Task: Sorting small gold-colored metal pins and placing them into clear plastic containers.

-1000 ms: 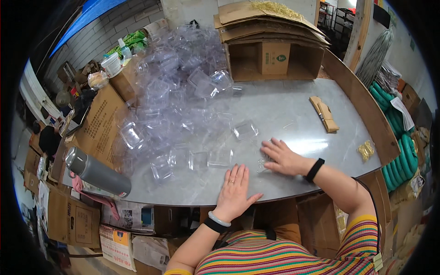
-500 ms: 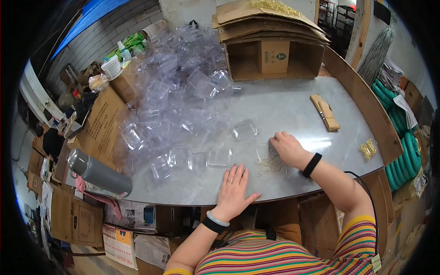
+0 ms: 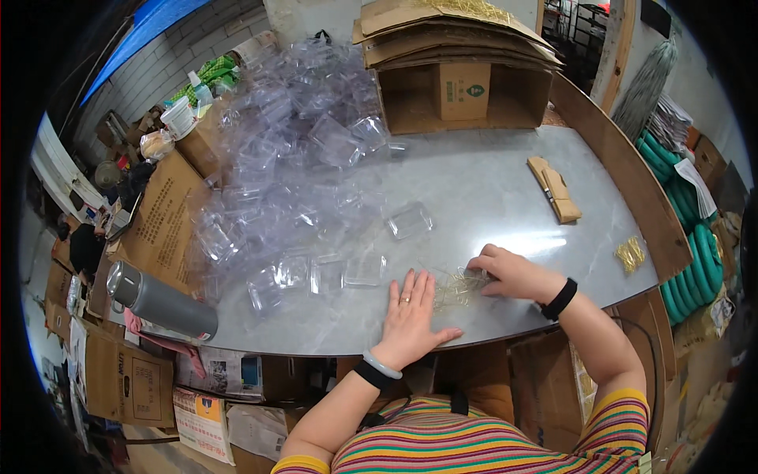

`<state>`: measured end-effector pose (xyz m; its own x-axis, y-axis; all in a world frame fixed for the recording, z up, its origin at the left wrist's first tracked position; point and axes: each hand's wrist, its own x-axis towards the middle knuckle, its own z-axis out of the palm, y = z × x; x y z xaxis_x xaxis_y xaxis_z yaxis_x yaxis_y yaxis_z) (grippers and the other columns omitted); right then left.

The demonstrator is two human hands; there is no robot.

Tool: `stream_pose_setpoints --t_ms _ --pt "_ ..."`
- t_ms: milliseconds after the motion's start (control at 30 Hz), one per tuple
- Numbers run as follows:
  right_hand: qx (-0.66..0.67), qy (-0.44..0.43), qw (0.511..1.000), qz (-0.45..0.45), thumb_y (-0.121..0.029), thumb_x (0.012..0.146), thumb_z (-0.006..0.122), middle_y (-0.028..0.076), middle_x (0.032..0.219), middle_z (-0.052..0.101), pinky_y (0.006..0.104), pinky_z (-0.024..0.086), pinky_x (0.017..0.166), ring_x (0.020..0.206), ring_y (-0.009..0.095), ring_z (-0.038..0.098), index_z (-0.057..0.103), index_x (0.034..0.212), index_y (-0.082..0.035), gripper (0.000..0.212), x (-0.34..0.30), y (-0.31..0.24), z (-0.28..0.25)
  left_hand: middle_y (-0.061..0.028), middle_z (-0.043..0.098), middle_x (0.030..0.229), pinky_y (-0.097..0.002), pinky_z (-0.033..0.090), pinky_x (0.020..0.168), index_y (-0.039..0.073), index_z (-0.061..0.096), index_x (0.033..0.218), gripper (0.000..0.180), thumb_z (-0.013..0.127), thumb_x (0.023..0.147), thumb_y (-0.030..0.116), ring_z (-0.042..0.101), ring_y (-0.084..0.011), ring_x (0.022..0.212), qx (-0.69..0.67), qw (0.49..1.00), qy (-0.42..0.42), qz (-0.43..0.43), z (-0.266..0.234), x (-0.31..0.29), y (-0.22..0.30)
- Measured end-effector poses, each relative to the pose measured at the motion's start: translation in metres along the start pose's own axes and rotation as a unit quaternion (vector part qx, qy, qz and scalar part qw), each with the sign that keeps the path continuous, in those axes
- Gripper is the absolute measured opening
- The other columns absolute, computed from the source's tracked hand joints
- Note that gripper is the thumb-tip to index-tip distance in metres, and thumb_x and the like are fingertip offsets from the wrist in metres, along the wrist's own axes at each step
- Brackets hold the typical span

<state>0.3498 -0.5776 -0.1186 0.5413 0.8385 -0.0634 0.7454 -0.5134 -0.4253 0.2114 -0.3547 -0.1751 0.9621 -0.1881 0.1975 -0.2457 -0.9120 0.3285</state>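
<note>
Your left hand (image 3: 410, 316) is lying palm down on the table (image 3: 474, 174) near its front edge, its four fingers stretching forward almost side by side and its thumb angling out to the right. Your right hand (image 3: 478, 278) is bending over the right end of the wires (image 3: 450, 294), its fingers curling down toward them; whether they are pinching any, you cannot tell from this view. The wires, thin and gold, are lying in a loose scatter between your two hands, just beside the left one's fingertips.

Ahead of your left hand, a clear box (image 3: 365, 270) is resting near the fingertips, and another clear box (image 3: 410, 221) is lying farther back. Behind them, the heap (image 3: 300, 134) of such boxes is covering the table's left side. A gold bundle (image 3: 630, 254) is lying well apart, by the right edge, and a cardboard strip (image 3: 555, 189) is lying behind your right hand. At the far side, an open carton (image 3: 517, 103) is holding up bent sheets (image 3: 466, 39). A grey flask (image 3: 170, 306) is sitting at the left front edge.
</note>
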Motion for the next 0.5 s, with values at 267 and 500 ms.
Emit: stream_pose_setpoints --t_ms 267,500 --pt "0.07 0.104 0.992 -0.01 -0.008 0.084 0.068 0.015 0.098 0.061 0.0433 0.052 0.081 0.095 0.036 0.063 0.065 0.102 -0.003 0.019 0.01 -0.038 0.032 -0.0154 0.043 0.148 -0.0565 0.02 0.118 0.0 0.036 0.149 0.087 0.069 0.085 0.05 0.029 -0.0413 0.143 -0.012 0.998 0.045 0.045 0.007 -0.003 -0.007" --pt "-0.031 0.143 0.989 0.011 -0.002 0.083 0.06 0.018 0.103 0.061 0.0449 0.052 0.082 0.096 0.04 0.061 0.063 0.103 -0.003 0.021 0.033 -0.017 0.035 -0.0156 0.051 0.14 -0.0559 0.022 0.118 0.004 0.04 0.147 0.069 0.068 0.09 0.031 0.033 -0.0421 0.14 -0.052 0.996 0.035 0.069 -0.002 -0.002 -0.005"
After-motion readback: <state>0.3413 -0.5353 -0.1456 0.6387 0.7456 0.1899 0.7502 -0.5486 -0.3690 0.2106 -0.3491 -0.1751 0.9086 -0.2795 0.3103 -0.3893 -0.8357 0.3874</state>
